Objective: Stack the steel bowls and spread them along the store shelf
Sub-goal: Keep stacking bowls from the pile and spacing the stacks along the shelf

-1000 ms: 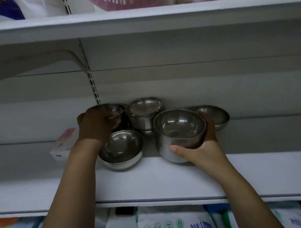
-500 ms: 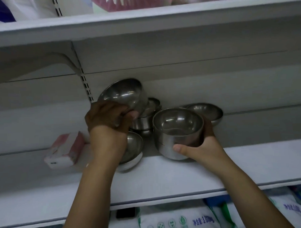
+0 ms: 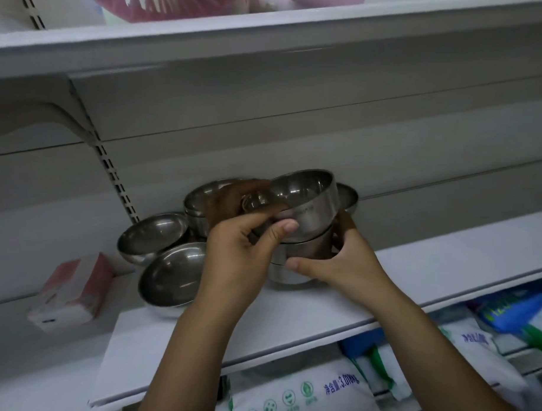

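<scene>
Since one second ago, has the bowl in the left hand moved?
Yes. The bowl went up and right, away from the slotted post, to the top of the stack the right hand holds.

Silver steel bowls (image 3: 164, 235), white shelf (image 3: 419, 271), pink-and-white box (image 3: 71, 292).

The back-right bowl (image 3: 348, 194) is largely covered by the raised steel bowl (image 3: 309, 201), whose engraved marking is too small to be read. The far fingers (image 3: 232, 194) of the left hand (image 3: 234, 255) are blurred, and the back stack (image 3: 196, 201) is partly hidden behind them. The right hand's (image 3: 342, 261) fingertips are concealed behind the front stack (image 3: 296, 256), whose bowl count cannot be told. The printed bags (image 3: 301, 395) are cut off by the lower edge.
</scene>
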Tool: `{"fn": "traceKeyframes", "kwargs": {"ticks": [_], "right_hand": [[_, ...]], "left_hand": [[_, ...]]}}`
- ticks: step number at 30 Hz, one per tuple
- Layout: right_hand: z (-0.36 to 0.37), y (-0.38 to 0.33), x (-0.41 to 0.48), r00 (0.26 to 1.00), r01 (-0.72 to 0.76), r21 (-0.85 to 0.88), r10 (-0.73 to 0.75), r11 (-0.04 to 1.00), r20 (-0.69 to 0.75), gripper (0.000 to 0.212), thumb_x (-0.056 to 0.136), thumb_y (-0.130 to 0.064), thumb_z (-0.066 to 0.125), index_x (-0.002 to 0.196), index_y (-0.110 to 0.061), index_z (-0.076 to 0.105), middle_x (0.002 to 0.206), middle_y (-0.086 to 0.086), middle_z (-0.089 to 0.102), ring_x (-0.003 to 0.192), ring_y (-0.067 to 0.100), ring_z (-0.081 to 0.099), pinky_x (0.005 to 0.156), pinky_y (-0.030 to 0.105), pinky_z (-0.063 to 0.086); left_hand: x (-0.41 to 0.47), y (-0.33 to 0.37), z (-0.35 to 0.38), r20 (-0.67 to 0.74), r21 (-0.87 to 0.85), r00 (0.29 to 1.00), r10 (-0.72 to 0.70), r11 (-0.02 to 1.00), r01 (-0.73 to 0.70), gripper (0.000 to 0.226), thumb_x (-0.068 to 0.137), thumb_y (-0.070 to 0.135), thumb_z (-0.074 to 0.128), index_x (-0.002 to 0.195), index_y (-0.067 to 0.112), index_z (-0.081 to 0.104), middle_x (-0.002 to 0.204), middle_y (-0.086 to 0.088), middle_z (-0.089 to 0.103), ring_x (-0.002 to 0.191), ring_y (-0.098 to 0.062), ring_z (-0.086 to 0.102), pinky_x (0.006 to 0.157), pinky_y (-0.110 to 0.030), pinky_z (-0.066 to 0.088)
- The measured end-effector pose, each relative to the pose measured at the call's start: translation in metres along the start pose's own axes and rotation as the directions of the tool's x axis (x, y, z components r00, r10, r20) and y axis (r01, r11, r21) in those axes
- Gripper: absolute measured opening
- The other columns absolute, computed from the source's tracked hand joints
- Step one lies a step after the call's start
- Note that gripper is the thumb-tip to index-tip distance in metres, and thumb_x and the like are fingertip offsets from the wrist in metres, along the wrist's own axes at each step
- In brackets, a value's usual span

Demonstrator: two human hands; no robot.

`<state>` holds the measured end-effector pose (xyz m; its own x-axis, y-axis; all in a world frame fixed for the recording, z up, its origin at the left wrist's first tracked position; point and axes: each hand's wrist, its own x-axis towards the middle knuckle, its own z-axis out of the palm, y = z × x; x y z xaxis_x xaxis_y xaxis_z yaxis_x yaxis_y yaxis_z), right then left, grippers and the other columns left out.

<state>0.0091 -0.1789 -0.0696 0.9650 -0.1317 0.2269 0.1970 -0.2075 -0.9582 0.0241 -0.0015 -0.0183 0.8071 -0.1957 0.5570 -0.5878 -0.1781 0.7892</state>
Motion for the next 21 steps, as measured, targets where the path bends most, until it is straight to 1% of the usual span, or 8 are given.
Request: {"fn": "traceKeyframes", "kwargs": {"ticks": [2,4,8,12,15,17,19,21], "right_hand": [[-0.003,0.002,0.0,1.0,0.001,-0.032,-0.001,0.999,-0.011,0.101,0.049,-0.05,0.096,0.136,-0.043,0.046,0.126,-0.019,0.062,0.117,0.001,0.06,0.09,0.021,0.058],[-0.006,0.005,0.001,0.999,-0.012,-0.034,0.011,0.999,-0.03,0.1,0.05,-0.053,0.097,0.137,-0.043,0.047,0.128,-0.017,0.062,0.122,0.007,0.059,0.097,0.031,0.058],[-0.011,0.002,-0.001,0.998,-0.006,-0.047,0.003,0.999,-0.064,0.1,0.051,-0.053,0.096,0.137,-0.04,0.047,0.127,-0.018,0.063,0.12,0.003,0.059,0.095,0.024,0.056],[-0.019,0.0,-0.003,0.997,-0.027,-0.054,0.023,0.998,-0.075,0.105,0.048,-0.054,0.094,0.141,-0.038,0.046,0.127,-0.021,0.061,0.119,0.001,0.058,0.094,0.024,0.056],[-0.027,0.0,-0.005,0.997,-0.039,-0.065,0.035,0.997,-0.075,0.105,0.048,-0.053,0.093,0.141,-0.037,0.046,0.13,-0.018,0.06,0.12,0.004,0.058,0.096,0.029,0.056],[-0.033,0.0,-0.007,0.997,-0.048,-0.067,0.043,0.997,-0.067,0.106,0.048,-0.053,0.094,0.141,-0.038,0.046,0.132,-0.016,0.061,0.121,0.007,0.059,0.097,0.03,0.057],[-0.038,0.001,-0.007,0.997,-0.056,-0.065,0.052,0.996,-0.055,0.106,0.047,-0.054,0.095,0.14,-0.039,0.047,0.132,-0.015,0.061,0.121,0.008,0.061,0.097,0.032,0.057],[-0.043,0.002,-0.006,0.997,-0.05,-0.055,0.048,0.997,-0.053,0.103,0.046,-0.054,0.096,0.137,-0.04,0.05,0.13,-0.014,0.065,0.119,0.008,0.064,0.095,0.032,0.058]], "left_hand": [[0.002,-0.004,0.003,-0.021,-0.057,1.0,-0.018,0.998,0.016,0.016,0.078,0.025,0.077,0.086,0.038,0.073,0.102,0.024,0.073,0.101,0.005,0.068,0.082,-0.009,0.051],[0.003,-0.01,0.005,-0.017,-0.044,1.0,-0.007,0.999,0.006,0.02,0.08,0.022,0.078,0.087,0.04,0.073,0.118,0.016,0.07,0.109,0.002,0.066,0.087,-0.01,0.051],[0.011,-0.018,0.005,0.011,0.065,0.994,0.105,0.992,-0.105,0.025,0.081,0.022,0.08,0.089,0.045,0.072,0.146,0.006,0.051,0.137,-0.019,0.049,0.104,-0.027,0.05],[0.013,-0.023,0.008,0.02,0.087,0.992,0.127,0.988,-0.129,0.021,0.079,0.035,0.078,0.096,0.048,0.071,0.152,0.008,0.044,0.144,-0.02,0.04,0.112,-0.044,0.044],[0.009,-0.025,0.012,0.019,0.019,1.0,0.02,1.0,-0.02,0.041,0.08,0.045,0.072,0.118,0.057,0.063,0.157,0.01,0.04,0.146,-0.011,0.036,0.115,-0.044,0.041],[0.007,-0.027,0.014,0.038,-0.09,0.999,-0.039,0.995,0.042,0.055,0.082,0.044,0.073,0.135,0.045,0.057,0.148,0.003,0.053,0.137,-0.011,0.05,0.112,-0.044,0.045],[0.006,-0.028,0.017,0.075,-0.165,0.995,-0.071,0.983,0.083,0.058,0.086,0.036,0.076,0.14,0.028,0.057,0.136,0.001,0.063,0.127,-0.01,0.06,0.108,-0.042,0.05],[0.005,-0.03,0.02,0.085,-0.187,0.993,-0.084,0.977,0.098,0.063,0.083,0.039,0.078,0.14,0.025,0.057,0.136,0.003,0.064,0.126,-0.01,0.061,0.108,-0.042,0.05]]}}
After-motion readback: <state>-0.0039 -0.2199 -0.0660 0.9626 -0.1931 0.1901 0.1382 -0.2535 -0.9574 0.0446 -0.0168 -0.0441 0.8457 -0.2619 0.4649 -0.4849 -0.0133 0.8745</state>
